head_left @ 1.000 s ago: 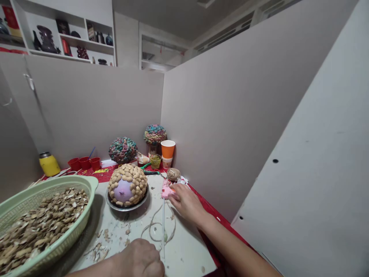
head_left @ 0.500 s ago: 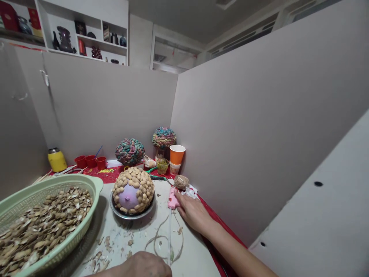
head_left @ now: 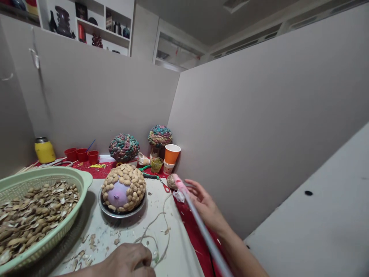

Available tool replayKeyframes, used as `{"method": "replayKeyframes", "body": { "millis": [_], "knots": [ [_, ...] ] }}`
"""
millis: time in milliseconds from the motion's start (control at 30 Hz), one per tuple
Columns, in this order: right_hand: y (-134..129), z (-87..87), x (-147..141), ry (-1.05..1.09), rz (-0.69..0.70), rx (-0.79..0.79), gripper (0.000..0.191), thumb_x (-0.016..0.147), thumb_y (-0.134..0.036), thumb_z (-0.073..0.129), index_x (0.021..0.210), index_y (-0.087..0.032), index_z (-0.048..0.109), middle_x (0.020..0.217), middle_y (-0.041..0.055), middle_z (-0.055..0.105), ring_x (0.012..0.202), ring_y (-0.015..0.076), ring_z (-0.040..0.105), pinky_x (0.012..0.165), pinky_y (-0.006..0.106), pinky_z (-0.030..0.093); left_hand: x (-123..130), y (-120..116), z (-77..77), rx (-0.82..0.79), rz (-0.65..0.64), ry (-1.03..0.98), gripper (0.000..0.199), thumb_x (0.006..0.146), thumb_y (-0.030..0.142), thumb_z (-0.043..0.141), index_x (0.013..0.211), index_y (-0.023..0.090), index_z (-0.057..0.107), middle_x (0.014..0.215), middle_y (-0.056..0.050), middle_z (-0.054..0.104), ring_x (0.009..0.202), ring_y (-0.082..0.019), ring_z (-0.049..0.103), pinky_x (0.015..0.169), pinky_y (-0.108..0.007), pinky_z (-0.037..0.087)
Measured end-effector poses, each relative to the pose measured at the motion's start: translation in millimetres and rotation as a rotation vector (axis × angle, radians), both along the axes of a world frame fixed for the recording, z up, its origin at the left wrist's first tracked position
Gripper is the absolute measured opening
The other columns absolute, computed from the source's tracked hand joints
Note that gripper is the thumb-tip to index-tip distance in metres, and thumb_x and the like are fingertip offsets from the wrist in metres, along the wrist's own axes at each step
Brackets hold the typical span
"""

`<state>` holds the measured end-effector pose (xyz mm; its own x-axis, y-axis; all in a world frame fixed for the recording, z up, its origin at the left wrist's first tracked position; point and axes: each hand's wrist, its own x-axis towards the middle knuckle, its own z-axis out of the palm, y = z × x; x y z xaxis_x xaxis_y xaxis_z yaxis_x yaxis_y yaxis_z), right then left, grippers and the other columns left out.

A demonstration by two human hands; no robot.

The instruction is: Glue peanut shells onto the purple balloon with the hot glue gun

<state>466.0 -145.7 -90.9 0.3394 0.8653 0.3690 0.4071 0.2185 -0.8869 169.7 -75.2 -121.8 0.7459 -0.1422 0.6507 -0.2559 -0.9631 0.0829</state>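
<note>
My right hand holds a pink glue gun past the board's right edge, its grip partly hidden. A long translucent glue stick runs back from it toward me, blurred by motion. My left hand rests low at the front of the white board, fingers curled; what they hold, if anything, is hidden. Beside it lies a loose loop of twine. Beyond, a ball covered in peanut shells sits in a metal bowl, with a bare patch of purple balloon facing me.
A green basket of peanut shells stands at left. Behind are red cups, a yellow jar, two coloured shell-covered balls, an orange cup, red-handled scissors and a twine ball. Grey partitions enclose the table.
My right hand has lifted the glue gun off the board and moved it right, with its stick swinging right too. My left hand has shifted slightly left, away from the stick.
</note>
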Motion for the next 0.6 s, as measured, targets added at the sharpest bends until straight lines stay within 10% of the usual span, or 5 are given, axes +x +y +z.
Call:
{"method": "replayKeyframes", "body": {
  "millis": [300,600],
  "knots": [
    [2,4.2,-48,0.534,0.186,-0.029,0.045,0.075,-0.050,0.081,0.090,-0.011,0.064,0.072,0.0039,0.058,0.042,0.0046,0.033,0.040,0.019,0.031,10,10,-32.7,-0.062,-0.024,-0.119,0.020,0.095,0.021,0.034,0.083,0.021,0.049,0.071,-0.003,0.055,0.058,-0.014,0.048,0.052,-0.024,0.034],
    [38,11.0,-78,0.613,0.293,-0.010,0.039,0.074,-0.044,0.082,0.085,-0.015,0.059,0.068,0.0005,0.058,0.045,0.0068,0.039,0.045,0.020,0.033,7,7,-21.7,-0.183,0.022,-0.033,0.018,0.094,0.022,0.040,0.078,0.024,0.047,0.071,-0.003,0.058,0.058,-0.014,0.050,0.052,-0.024,0.036]
  ]
}}
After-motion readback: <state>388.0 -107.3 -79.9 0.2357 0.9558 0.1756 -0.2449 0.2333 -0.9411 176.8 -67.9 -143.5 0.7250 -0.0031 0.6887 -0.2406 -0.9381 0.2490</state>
